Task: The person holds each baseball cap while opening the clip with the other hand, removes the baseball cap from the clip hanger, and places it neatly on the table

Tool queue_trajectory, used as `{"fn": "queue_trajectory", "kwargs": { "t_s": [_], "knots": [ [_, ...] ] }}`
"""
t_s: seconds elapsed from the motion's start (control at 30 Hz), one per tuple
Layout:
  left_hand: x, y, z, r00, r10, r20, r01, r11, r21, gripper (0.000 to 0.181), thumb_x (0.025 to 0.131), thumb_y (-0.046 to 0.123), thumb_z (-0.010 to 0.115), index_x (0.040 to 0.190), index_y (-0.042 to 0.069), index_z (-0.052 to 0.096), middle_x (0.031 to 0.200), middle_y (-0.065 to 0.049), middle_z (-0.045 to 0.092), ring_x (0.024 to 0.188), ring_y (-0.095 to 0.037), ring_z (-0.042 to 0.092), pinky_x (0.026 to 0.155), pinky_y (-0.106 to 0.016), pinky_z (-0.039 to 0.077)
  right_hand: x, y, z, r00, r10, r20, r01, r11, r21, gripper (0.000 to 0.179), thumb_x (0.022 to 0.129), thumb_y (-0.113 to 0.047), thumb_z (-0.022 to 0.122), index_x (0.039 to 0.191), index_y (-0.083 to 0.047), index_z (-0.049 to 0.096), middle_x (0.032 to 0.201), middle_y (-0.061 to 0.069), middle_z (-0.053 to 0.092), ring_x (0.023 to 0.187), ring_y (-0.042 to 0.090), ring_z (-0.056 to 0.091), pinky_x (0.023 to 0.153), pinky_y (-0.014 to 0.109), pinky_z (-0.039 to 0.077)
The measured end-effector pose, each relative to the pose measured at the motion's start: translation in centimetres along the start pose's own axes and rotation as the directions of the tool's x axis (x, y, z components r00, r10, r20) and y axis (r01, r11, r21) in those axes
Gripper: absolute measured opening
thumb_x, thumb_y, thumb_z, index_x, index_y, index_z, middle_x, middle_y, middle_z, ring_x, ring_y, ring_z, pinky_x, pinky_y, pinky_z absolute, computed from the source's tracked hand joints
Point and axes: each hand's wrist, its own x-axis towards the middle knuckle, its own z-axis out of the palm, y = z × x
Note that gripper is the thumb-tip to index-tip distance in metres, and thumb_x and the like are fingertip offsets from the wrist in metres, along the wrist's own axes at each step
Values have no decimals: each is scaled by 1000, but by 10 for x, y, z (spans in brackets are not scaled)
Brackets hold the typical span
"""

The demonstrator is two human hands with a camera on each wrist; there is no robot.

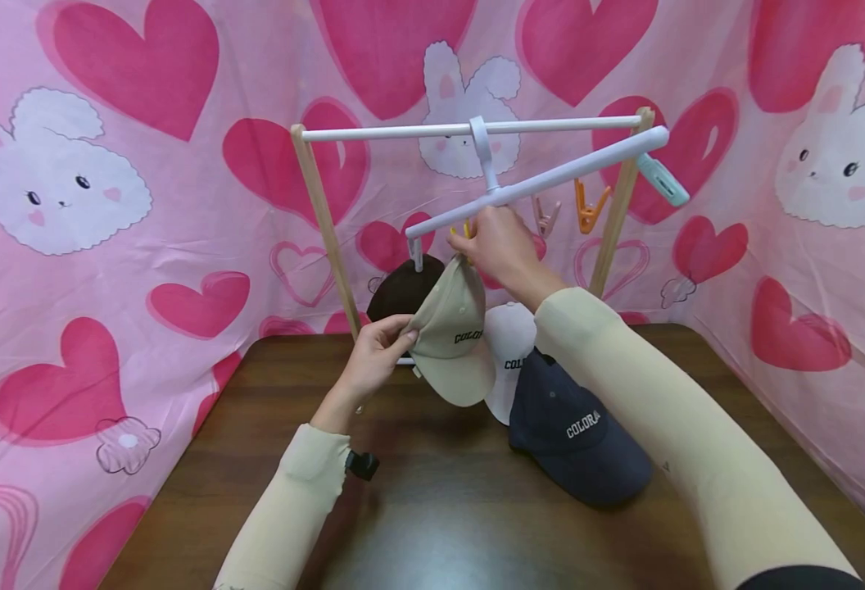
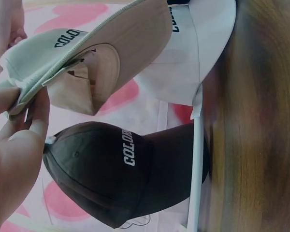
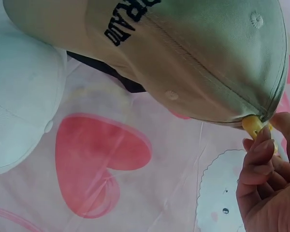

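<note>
A beige cap (image 1: 449, 332) with dark lettering hangs below the tilted white hanger (image 1: 550, 176). Its back edge is pinched between the thumb and fingers of my left hand (image 1: 377, 352). At the cap's crown, my right hand (image 1: 502, 246) pinches a yellow clip (image 3: 253, 126), whose tip meets the fabric. Behind, a dark brown cap (image 2: 101, 164) hangs from a pale clip (image 1: 417, 252) at the hanger's low end. To the right are a white cap (image 1: 509, 348) and a navy cap (image 1: 576, 434) lying on the table, partly behind the right forearm.
The hanger hooks over the white bar (image 1: 396, 131) of a wooden-legged rack (image 1: 322, 213). A mint clip (image 1: 663, 180), an orange clip (image 1: 590, 206) and a pink clip (image 1: 545, 217) hang from it on the right. Below is a brown wooden table (image 1: 418, 508); a pink heart-print cloth (image 1: 182, 205) surrounds it.
</note>
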Motion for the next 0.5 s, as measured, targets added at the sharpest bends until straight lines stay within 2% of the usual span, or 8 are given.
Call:
{"fn": "queue_trajectory", "kwargs": {
  "t_s": [0.17, 0.27, 0.4, 0.5],
  "knots": [
    [0, 1, 0, 1000, 12, 13, -12, 1000, -4, 22, 100, -8, 58, 120, -13, 65, 112, -27, 68, 95, -10, 65, 87, -24, 54, 1, -5, 3, 1000, 5, -27, -6, 999, -33, 39, 94, -34, 69, 67, -8, 59, 59, 5, 49, 54, 21, 49, 47, 34, 38],
    [1, 2, 1, 1000, 20, -7, -20, 1000, 0, 22, 100, -9, 55, 119, -14, 64, 111, -28, 67, 96, -11, 64, 87, -23, 53, 0, -5, 3, 1000, -5, -21, 4, 1000, -27, 36, 95, -32, 66, 69, -7, 59, 59, 5, 47, 52, 21, 46, 45, 33, 35],
    [3, 4, 7, 995, 0, -102, 1, 1000, 4, 20, 101, -11, 49, 117, -14, 61, 109, -22, 66, 95, -12, 63, 84, -23, 52, 0, -2, 3, 1000, -17, -13, 17, 1000, 16, 35, 97, -26, 59, 67, -7, 58, 57, 5, 46, 48, 20, 43, 41, 30, 32],
    [3, 5, 11, 982, -42, -186, 34, 998, -48, 19, 102, -11, 45, 115, -14, 58, 107, -15, 66, 96, -13, 62, 82, -24, 52, 0, 0, 3, 1000, -28, -11, 29, 998, 52, 38, 97, -24, 56, 63, -6, 57, 55, 4, 43, 47, 19, 40, 40, 28, 29]
  ]
}}
